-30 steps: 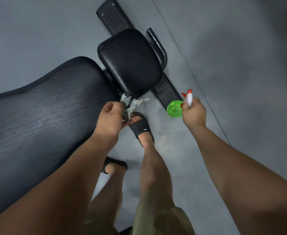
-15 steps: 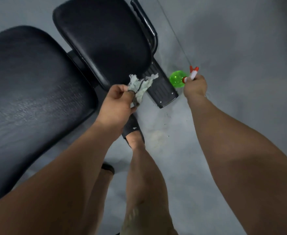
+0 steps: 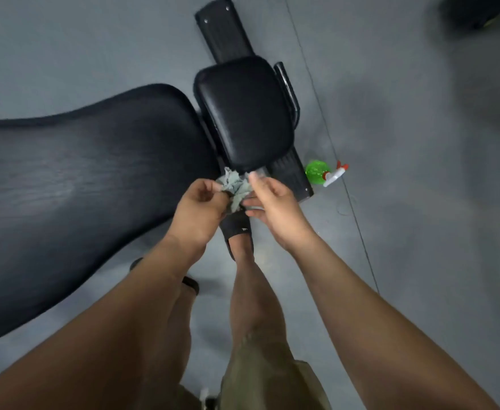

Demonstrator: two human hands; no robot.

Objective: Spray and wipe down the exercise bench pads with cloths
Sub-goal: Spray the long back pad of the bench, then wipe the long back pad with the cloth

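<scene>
- Back pad point(image 3: 65, 187): the long black cushion of the bench. It lies to the left of the seat pad point(image 3: 244, 113), our landmark, with a narrow gap between the two.
- Left hand point(image 3: 198, 208): just below the seat pad's near edge. Its fingers are curled inward and clamped on the cloth.
- Cloth point(image 3: 233, 184): pale grey-green and crumpled into a bunch. We see it held in the air at the seat pad's near edge, above a black slide sandal point(image 3: 238, 229).
- Seat pad: small, black and glossy, with rounded corners. The bench's base bar point(image 3: 228, 31) runs under it from the far side to its near right, and a metal handle point(image 3: 287, 87) follows its right side.
- Right hand point(image 3: 275, 205): below the seat pad and slightly to its right. The fingers are spread apart and nearly straight, with their tips at the cloth's right side. Blur keeps us from telling whether they grip it.
- Spray bottle point(image 3: 317, 172): green body, white head and red trigger. It lies on its side on the grey floor point(image 3: 420, 202), to the right of the seat pad's near corner, just beside the base bar and apart from both hands.
</scene>
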